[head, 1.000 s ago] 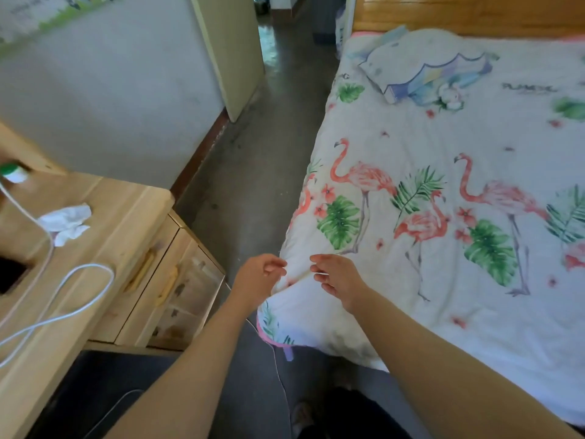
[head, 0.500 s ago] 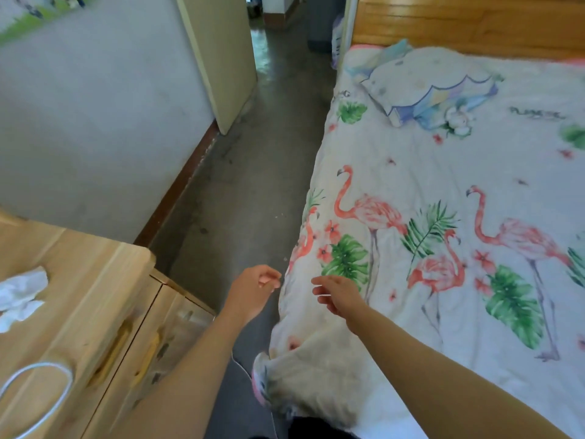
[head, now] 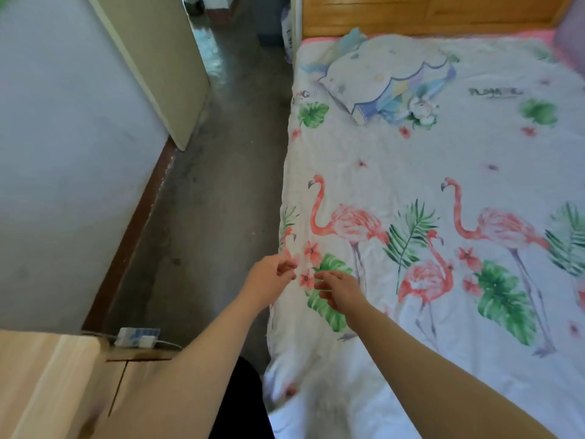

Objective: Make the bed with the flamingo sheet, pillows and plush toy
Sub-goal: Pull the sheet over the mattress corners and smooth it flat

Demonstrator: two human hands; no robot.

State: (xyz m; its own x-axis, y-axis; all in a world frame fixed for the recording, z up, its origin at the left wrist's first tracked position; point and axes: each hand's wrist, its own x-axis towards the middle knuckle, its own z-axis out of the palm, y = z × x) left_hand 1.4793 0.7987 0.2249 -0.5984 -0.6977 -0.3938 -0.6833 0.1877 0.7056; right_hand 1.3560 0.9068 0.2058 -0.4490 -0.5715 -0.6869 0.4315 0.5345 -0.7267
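Note:
The flamingo sheet (head: pixel 443 191) lies spread over the bed, white with pink flamingos and green leaves. One pillow (head: pixel 380 77) with a pastel print lies near the headboard at the left. My left hand (head: pixel 269 277) hovers at the sheet's left edge with its fingers curled; whether it pinches the cloth is unclear. My right hand (head: pixel 340 289) is just beside it over a green leaf, fingers apart and touching or just above the sheet. A purple cushion corner (head: pixel 569 39) shows at the far right. No plush toy is in view.
A wooden headboard (head: pixel 427 14) runs across the top. A narrow grey floor aisle (head: pixel 215 201) separates the bed from the wall and a pale door (head: pixel 152 58). A wooden desk (head: pixel 47 381) stands at the lower left, with a white charger block (head: pixel 137 337) behind it.
Both hands let go of the sheet's lower left edge and moved up along the bed's side. My view shifted forward, so the desk slid down and left.

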